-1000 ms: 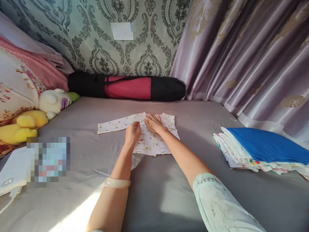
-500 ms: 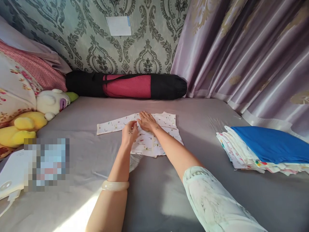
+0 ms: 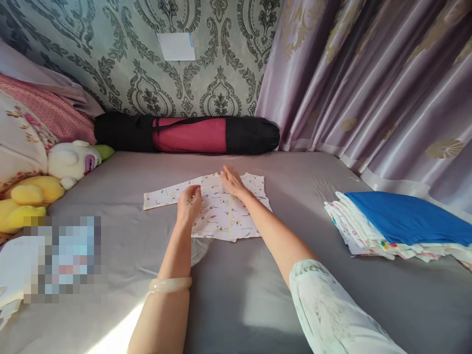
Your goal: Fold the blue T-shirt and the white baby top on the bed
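A small white baby shirt with a scattered print lies spread on the grey sheet. One long sleeve stretches out to the left; the right side shows no extended sleeve. My left hand, below a pale bangle, has its fingers curled together in a pinch at the base of that sleeve. The fabric between the fingertips is mostly hidden. My right hand rests near the collar with fingers stretched out, its edge toward the cloth, and grips nothing.
To the right is a stack of folded clothes topped by a blue cloth. A black and red rolled bag lies along the wall. Plush toys and a blurred-out object are on the left.
My right hand has shifted from lying flat on the shirt's upper middle rightward toward the collar and turned more on edge. My left hand moved slightly left. The view shifted a little.
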`<state>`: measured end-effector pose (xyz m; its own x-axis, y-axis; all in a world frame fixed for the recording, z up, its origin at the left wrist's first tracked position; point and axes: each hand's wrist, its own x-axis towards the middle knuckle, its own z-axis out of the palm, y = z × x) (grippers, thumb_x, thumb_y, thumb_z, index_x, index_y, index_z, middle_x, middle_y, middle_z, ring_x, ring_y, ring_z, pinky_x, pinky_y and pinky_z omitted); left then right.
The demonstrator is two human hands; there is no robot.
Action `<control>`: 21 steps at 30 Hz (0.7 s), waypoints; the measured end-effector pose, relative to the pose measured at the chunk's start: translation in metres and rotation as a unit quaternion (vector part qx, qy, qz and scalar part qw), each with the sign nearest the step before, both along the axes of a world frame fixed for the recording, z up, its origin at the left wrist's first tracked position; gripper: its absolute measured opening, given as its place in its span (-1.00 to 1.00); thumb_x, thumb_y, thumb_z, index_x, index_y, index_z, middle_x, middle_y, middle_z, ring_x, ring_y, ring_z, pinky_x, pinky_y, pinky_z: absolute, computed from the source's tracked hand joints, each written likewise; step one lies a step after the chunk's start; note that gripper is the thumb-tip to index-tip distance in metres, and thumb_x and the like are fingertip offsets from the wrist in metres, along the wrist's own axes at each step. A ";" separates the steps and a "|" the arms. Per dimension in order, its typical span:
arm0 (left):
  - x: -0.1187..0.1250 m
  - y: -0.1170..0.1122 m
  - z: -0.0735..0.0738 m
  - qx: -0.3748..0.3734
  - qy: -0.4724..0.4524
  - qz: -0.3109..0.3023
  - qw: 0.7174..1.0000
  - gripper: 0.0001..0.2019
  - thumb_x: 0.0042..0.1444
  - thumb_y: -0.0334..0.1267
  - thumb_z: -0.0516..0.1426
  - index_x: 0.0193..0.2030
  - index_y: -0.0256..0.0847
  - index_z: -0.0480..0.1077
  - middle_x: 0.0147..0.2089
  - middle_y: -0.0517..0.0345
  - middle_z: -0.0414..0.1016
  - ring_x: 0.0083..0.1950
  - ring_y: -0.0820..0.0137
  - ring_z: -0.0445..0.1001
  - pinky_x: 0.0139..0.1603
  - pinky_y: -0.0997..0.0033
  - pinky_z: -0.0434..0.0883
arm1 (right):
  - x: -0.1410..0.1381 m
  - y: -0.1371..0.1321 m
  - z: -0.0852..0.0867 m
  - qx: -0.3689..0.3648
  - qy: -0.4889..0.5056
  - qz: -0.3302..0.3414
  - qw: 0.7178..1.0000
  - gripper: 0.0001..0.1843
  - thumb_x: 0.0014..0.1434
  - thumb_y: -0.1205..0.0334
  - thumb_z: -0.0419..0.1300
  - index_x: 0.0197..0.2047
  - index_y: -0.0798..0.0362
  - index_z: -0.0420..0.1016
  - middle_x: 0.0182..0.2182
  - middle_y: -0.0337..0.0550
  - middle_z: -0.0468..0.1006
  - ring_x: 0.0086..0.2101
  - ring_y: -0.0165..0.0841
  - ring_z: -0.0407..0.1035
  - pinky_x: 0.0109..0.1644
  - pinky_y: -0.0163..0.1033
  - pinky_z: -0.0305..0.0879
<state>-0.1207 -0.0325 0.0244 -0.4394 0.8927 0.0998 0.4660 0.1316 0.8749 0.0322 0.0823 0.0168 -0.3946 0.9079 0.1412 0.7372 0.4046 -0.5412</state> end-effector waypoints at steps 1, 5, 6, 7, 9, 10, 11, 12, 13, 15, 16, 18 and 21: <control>-0.002 0.000 0.000 0.000 -0.006 0.003 1.000 -0.64 0.13 -0.16 0.01 -0.04 -0.24 0.48 -0.09 -0.05 0.58 -0.05 0.20 0.51 0.00 0.24 0.40 | 0.010 -0.001 0.001 -0.003 -0.013 -0.024 1.000 -0.31 0.37 -0.03 -0.37 0.41 0.18 -0.05 0.40 -0.01 -0.06 0.37 -0.25 -0.25 0.39 -0.08 -0.23; -0.008 0.000 0.001 0.006 -0.012 0.015 1.000 -0.65 0.11 -0.17 0.01 -0.06 -0.25 0.48 -0.07 -0.07 0.57 -0.01 0.20 0.50 0.03 0.24 0.38 | 0.048 -0.007 0.004 -0.029 -0.095 -0.107 0.989 -0.30 0.37 0.01 -0.33 0.41 0.29 -0.08 0.41 0.09 -0.14 0.37 -0.14 -0.33 0.39 0.05 -0.33; -0.009 -0.001 0.001 0.006 -0.012 0.020 1.000 -0.65 0.11 -0.17 0.01 -0.07 -0.24 0.48 -0.07 -0.07 0.57 -0.01 0.20 0.50 0.04 0.24 0.38 | 0.056 -0.008 0.003 -0.032 -0.114 -0.119 0.986 -0.29 0.37 0.00 -0.34 0.41 0.30 -0.09 0.41 0.10 -0.15 0.37 -0.14 -0.34 0.39 0.06 -0.36; -0.010 -0.001 0.002 0.005 -0.014 0.026 1.000 -0.66 0.11 -0.17 0.01 -0.07 -0.24 0.48 -0.07 -0.07 0.57 -0.01 0.20 0.50 0.04 0.24 0.37 | 0.061 -0.009 0.002 -0.032 -0.130 -0.127 0.983 -0.28 0.37 -0.02 -0.34 0.41 0.30 -0.09 0.41 0.11 -0.16 0.37 -0.14 -0.35 0.39 0.06 -0.38; -0.014 -0.002 0.003 0.001 -0.020 0.040 0.999 -0.68 0.11 -0.17 0.02 -0.09 -0.23 0.49 -0.08 -0.06 0.57 -0.02 0.21 0.50 0.05 0.25 0.37 | 0.069 -0.010 -0.003 -0.025 -0.154 -0.136 0.978 -0.26 0.37 -0.06 -0.35 0.41 0.31 -0.09 0.41 0.12 -0.16 0.37 -0.13 -0.36 0.39 0.06 -0.40; -0.016 -0.002 0.003 0.000 -0.025 0.047 0.999 -0.69 0.11 -0.17 0.03 -0.10 -0.22 0.49 -0.09 -0.05 0.58 -0.03 0.22 0.51 0.05 0.25 0.36 | 0.070 -0.010 -0.005 -0.022 -0.164 -0.136 0.977 -0.25 0.37 -0.07 -0.35 0.41 0.32 -0.09 0.40 0.14 -0.16 0.37 -0.12 -0.35 0.39 0.06 -0.40; -0.019 -0.003 0.003 0.001 -0.029 0.053 0.998 -0.69 0.10 -0.17 0.03 -0.12 -0.22 0.49 -0.11 -0.05 0.58 -0.04 0.22 0.51 0.05 0.25 0.36 | 0.071 -0.010 -0.008 -0.018 -0.171 -0.135 0.976 -0.24 0.37 -0.07 -0.35 0.40 0.33 -0.09 0.40 0.15 -0.14 0.37 -0.12 -0.33 0.38 0.05 -0.39; -0.022 -0.003 0.003 0.004 -0.030 0.060 0.998 -0.70 0.10 -0.17 0.03 -0.12 -0.22 0.48 -0.13 -0.04 0.57 -0.06 0.22 0.51 0.04 0.25 0.36 | 0.072 -0.010 -0.010 -0.014 -0.178 -0.135 0.975 -0.24 0.37 -0.07 -0.34 0.40 0.34 -0.08 0.40 0.16 -0.12 0.37 -0.11 -0.30 0.38 0.05 -0.38; -0.026 -0.004 0.003 0.009 -0.029 0.068 0.997 -0.70 0.10 -0.17 0.03 -0.13 -0.22 0.48 -0.16 -0.03 0.57 -0.08 0.22 0.51 0.03 0.25 0.37 | 0.071 -0.011 -0.012 -0.011 -0.183 -0.134 0.974 -0.24 0.36 -0.07 -0.33 0.40 0.35 -0.06 0.39 0.17 -0.10 0.37 -0.11 -0.28 0.38 0.05 -0.37; -0.034 -0.006 0.004 0.015 -0.021 0.093 0.995 -0.72 0.11 -0.18 0.03 -0.14 -0.21 0.47 -0.20 -0.02 0.56 -0.10 0.21 0.50 0.01 0.23 0.37 | 0.071 -0.010 -0.015 -0.009 -0.190 -0.134 0.973 -0.24 0.37 -0.07 -0.32 0.39 0.36 -0.05 0.38 0.19 -0.08 0.36 -0.10 -0.26 0.38 0.04 -0.37; -0.039 -0.008 0.005 0.014 -0.011 0.113 0.993 -0.73 0.11 -0.20 0.03 -0.14 -0.21 0.47 -0.21 -0.03 0.54 -0.10 0.19 0.49 0.01 0.22 0.37 | 0.071 -0.009 -0.016 -0.011 -0.192 -0.134 0.972 -0.24 0.36 -0.07 -0.31 0.39 0.36 -0.05 0.39 0.19 -0.08 0.36 -0.10 -0.26 0.38 0.04 -0.37; -0.047 -0.012 0.007 0.001 0.025 0.177 0.984 -0.73 0.11 -0.23 0.03 -0.13 -0.23 0.46 -0.16 -0.08 0.51 -0.04 0.14 0.46 0.07 0.16 0.33 | 0.072 -0.007 -0.016 -0.022 -0.197 -0.133 0.971 -0.25 0.36 -0.07 -0.31 0.39 0.34 -0.06 0.39 0.18 -0.10 0.36 -0.11 -0.27 0.38 0.04 -0.37; -0.055 -0.020 0.011 -0.036 0.094 0.303 0.948 -0.70 0.10 -0.24 0.05 -0.05 -0.29 0.42 0.03 -0.25 0.41 0.14 -0.01 0.32 0.16 -0.01 0.21 | 0.070 -0.006 -0.011 -0.035 -0.198 -0.137 0.970 -0.26 0.36 -0.05 -0.27 0.39 0.33 -0.04 0.39 0.19 -0.08 0.36 -0.09 -0.24 0.37 0.06 -0.33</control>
